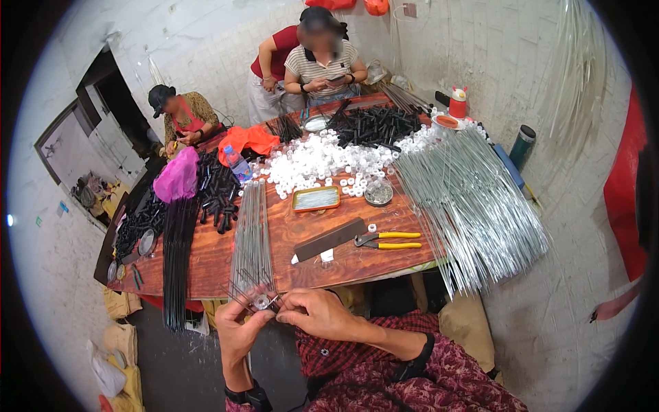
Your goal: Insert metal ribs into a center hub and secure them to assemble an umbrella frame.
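Observation:
My left hand [240, 326] is closed, with thumb and fingers around a small transparent round piece [261, 301] at the table's front edge. Several thin metal rods stick out around that piece, toward the table. My right hand [319, 314] pinches a short, thin pin-like part [273, 301] against the piece's right side; its far end is hidden by the fingers. Just beyond my hands, a bundle of thin metal rods [251, 226] lies pointing toward me.
Yellow-handled pincers [395, 241], a dark bar [329, 241], a tray of pins [295, 200] and a bowl of small parts [378, 193] lie ahead. White rings [322, 161] are heaped beyond. Silvery rods [473, 206] overhang right, black rods [180, 261] left. Three people are across the table.

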Demonstrator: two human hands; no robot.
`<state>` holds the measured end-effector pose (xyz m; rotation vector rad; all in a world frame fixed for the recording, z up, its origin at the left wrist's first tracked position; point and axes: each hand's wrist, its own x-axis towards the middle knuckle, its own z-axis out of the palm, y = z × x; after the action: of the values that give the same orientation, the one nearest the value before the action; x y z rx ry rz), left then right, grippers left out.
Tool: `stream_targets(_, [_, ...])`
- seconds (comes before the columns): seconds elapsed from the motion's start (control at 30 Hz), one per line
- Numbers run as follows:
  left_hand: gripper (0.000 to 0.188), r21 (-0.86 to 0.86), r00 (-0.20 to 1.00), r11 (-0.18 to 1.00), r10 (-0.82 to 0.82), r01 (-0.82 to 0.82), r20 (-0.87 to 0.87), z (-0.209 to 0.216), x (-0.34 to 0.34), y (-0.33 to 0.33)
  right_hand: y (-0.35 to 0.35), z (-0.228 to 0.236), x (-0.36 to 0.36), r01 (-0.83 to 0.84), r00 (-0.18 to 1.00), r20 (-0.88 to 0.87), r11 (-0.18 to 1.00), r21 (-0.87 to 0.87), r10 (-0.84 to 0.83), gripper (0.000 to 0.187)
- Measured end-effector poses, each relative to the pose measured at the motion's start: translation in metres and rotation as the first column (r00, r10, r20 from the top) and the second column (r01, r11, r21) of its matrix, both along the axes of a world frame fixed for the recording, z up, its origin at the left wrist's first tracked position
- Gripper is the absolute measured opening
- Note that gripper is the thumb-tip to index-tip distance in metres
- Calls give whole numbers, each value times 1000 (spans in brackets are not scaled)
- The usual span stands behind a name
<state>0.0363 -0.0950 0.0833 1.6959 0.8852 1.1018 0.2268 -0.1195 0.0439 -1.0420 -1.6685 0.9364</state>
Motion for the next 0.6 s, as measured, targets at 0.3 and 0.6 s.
stream_targets(0.3, [38, -17, 974, 974, 227, -227, 6, -13, 22, 2, 12, -19, -19, 202, 979, -25, 978, 57, -201, 24])
stream_targets(0.6, [41, 19, 994, 994, 104, -105, 37, -14, 20, 22, 18, -9, -6, 211, 976, -64, 977, 23, -209, 21])
